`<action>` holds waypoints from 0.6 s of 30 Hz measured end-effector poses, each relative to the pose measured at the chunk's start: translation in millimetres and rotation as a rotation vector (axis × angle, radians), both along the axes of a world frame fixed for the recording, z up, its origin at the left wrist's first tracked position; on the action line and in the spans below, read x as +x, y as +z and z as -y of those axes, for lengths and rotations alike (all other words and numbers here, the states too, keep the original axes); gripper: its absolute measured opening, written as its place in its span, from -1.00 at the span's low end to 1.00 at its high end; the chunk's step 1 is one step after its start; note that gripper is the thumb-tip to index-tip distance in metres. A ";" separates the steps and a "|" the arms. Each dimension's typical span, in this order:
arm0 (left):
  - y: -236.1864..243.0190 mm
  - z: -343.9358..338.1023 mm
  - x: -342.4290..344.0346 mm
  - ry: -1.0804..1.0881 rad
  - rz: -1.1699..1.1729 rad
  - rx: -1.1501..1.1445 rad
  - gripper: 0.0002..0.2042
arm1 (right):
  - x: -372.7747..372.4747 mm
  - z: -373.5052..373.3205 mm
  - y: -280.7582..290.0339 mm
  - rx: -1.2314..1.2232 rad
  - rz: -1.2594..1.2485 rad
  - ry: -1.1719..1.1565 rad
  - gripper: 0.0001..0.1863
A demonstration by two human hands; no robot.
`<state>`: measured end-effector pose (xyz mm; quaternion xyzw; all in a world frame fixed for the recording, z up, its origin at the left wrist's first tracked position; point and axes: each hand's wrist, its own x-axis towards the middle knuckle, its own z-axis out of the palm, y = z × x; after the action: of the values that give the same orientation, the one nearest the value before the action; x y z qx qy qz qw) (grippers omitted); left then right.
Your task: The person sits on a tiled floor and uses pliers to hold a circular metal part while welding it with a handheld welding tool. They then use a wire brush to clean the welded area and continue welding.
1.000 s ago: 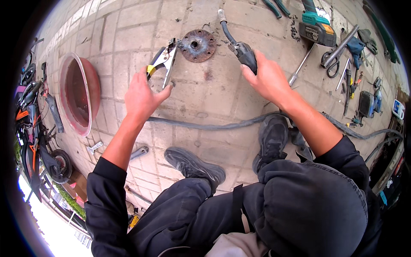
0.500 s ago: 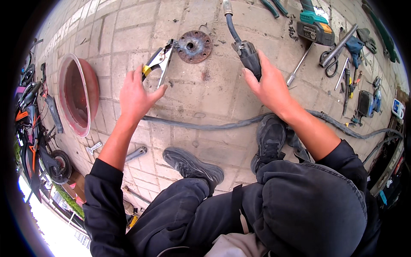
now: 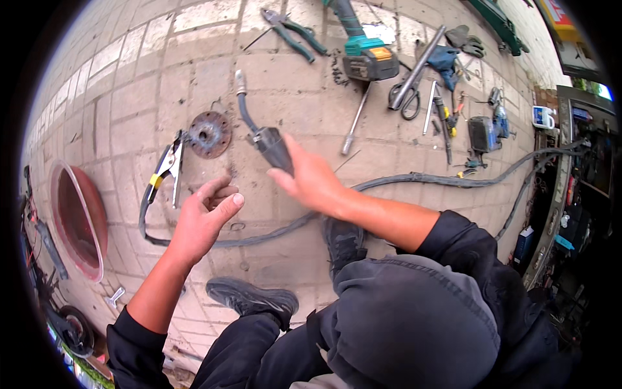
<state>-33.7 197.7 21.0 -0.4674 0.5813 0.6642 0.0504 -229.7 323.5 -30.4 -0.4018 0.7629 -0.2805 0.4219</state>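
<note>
My right hand point(image 3: 316, 181) is wrapped round the black handle of a welding torch point(image 3: 273, 149), whose bent neck and metal nozzle point away from me. My left hand point(image 3: 204, 223) hovers over the paving with nothing in it, fingers loosely bent and thumb apart. Beyond it lies a silver earth clamp point(image 3: 172, 162) with black and yellow handles. The clamp's jaws bite the edge of a round rusty flange point(image 3: 219, 140) with a centre hole and several bolt holes. From the clamp's handle a dark cable point(image 3: 259, 241) curves across the ground in front of my shoes.
A reddish wheel rim point(image 3: 98, 223) stands at the left. Across the far side lie pliers point(image 3: 291, 35), a teal cordless power tool point(image 3: 363, 48), a screwdriver point(image 3: 356, 120), scissors point(image 3: 407, 104) and a metal tube point(image 3: 421, 61). Heavy cables point(image 3: 453, 181) run to the right.
My left hand has come away from the clamp, its fingers now more bent. The torch in my right hand has moved left, closer to the flange. The whole view has shifted.
</note>
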 end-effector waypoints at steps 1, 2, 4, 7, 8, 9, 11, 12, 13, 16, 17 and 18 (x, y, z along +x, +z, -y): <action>-4.3 -6.8 -21.4 0.095 -0.082 0.160 -0.48 | 4.9 -7.2 -3.4 -0.078 0.046 -0.024 -0.21; -12.9 -12.7 -36.6 0.188 -0.146 0.316 -0.49 | 8.9 -6.9 9.8 -0.106 0.171 -0.030 -0.19; -42.9 -21.1 -60.4 0.372 -0.238 0.509 -0.58 | 5.3 -14.0 14.9 -0.144 0.196 0.148 -0.20; -85.2 -43.2 -86.2 0.656 -0.463 0.646 -0.68 | -24.2 -35.1 22.6 -0.178 -0.012 0.266 -0.41; -89.9 -48.2 -87.5 0.689 -0.505 0.676 -0.67 | -38.4 -39.0 33.6 -0.097 0.043 0.236 -0.47; -94.5 -50.4 -85.0 0.728 -0.548 0.701 -0.65 | -52.4 -43.0 41.1 -0.019 0.102 0.210 -0.53; -80.8 -57.9 -98.8 0.765 -0.565 0.725 -0.61 | -100.5 -73.3 16.0 0.003 -0.096 -0.230 -0.58; -81.0 -55.9 -100.0 0.705 -0.639 0.803 -0.60 | -130.4 -90.6 -3.3 -0.085 -0.344 -0.394 -0.72; -84.5 -52.0 -99.9 0.640 -0.710 0.887 -0.58 | -165.0 -113.0 -19.9 -0.037 -0.423 -0.575 -0.72; -84.2 -56.9 -106.1 0.493 -0.760 0.945 -0.55 | -262.9 -207.6 -66.5 0.200 -0.596 -0.844 -0.70; -82.0 -53.2 -104.6 0.488 -0.732 0.898 -0.56 | -275.4 -211.5 -64.1 0.308 -0.568 -0.870 -0.67; -79.5 -50.0 -103.3 0.482 -0.704 0.854 -0.57 | -277.1 -212.8 -69.0 0.338 -0.626 -0.856 -0.65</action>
<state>-137.1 247.6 -58.5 -0.2764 0.1227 0.9464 -0.1136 -506.9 536.3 -99.5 -0.0470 0.9813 -0.1679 0.0821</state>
